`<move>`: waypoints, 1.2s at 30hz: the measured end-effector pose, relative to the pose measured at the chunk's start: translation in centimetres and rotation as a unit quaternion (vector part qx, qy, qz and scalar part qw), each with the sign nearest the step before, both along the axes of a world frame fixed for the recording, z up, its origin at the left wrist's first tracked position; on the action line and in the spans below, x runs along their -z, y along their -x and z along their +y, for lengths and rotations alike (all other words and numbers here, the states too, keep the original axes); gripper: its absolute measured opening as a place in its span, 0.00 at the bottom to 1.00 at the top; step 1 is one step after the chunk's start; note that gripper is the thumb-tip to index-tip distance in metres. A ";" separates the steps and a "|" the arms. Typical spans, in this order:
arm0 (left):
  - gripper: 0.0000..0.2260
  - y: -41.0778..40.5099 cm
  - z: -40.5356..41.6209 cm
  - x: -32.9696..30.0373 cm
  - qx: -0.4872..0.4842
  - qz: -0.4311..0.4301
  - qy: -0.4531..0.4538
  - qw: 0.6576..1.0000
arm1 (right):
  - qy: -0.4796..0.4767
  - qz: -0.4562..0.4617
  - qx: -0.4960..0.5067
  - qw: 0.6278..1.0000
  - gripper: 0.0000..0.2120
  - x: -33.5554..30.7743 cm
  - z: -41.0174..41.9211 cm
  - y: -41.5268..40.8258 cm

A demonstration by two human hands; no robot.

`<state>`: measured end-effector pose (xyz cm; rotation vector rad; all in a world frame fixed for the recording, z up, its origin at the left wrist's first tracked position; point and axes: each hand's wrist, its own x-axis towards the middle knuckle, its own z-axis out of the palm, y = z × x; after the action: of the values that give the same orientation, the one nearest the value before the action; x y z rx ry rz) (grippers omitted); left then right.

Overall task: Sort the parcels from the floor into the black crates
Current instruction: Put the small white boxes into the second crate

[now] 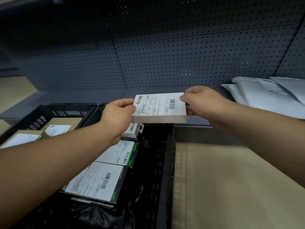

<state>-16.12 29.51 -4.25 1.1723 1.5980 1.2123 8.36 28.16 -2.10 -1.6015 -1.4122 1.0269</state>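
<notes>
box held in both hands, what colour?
White box with a black-printed barcode label on top, gripped by the left hand and right hand; head view.

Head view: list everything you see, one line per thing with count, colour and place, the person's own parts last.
white box: 1, white with a barcode label, held up over the far end of the middle crate
black crates: 2, black, lower left and centre, side by side
labelled parcels in the middle crate: at least 3, white labels on dark or white packs, lying flat
brown parcels in the left crate: about 2, brown with white labels
white mailer bags: a few, white, piled at right on the floor by the wall
pegboard wall: 1, dark grey, behind everything
floor: tan, right of the crates
left hand: grips the box's left edge
right hand: pinches the box's right edge
</notes>
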 end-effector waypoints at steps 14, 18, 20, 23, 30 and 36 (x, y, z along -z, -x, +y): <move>0.08 10.3 -1.5 3.2 -0.066 0.018 0.050 0.996 | 0.052 -0.011 -0.106 0.993 0.23 2.5 -2.6 10.3; 0.08 12.6 -2.2 4.8 -0.048 0.103 0.040 0.993 | 0.083 -0.021 -0.125 0.988 0.20 4.2 -2.9 12.5; 0.09 13.5 -2.4 5.4 -0.046 0.145 0.037 0.988 | 0.103 -0.017 -0.140 0.985 0.20 5.0 -3.1 13.6; 0.12 14.4 -2.6 6.0 -0.044 0.194 0.044 0.979 | 0.130 -0.008 -0.157 0.979 0.21 6.0 -3.1 15.0; 0.16 15.2 -2.6 6.9 -0.020 0.286 0.098 0.953 | 0.139 -0.016 -0.163 0.977 0.18 7.2 -3.1 17.2; 0.19 15.2 -3.0 7.8 -0.004 0.310 0.126 0.942 | 0.156 -0.024 -0.170 0.973 0.18 8.1 -3.2 18.1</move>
<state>-31.33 26.56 -12.02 1.4593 2.1396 0.6300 -9.72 24.98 -10.16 -1.6438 -1.6600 1.4800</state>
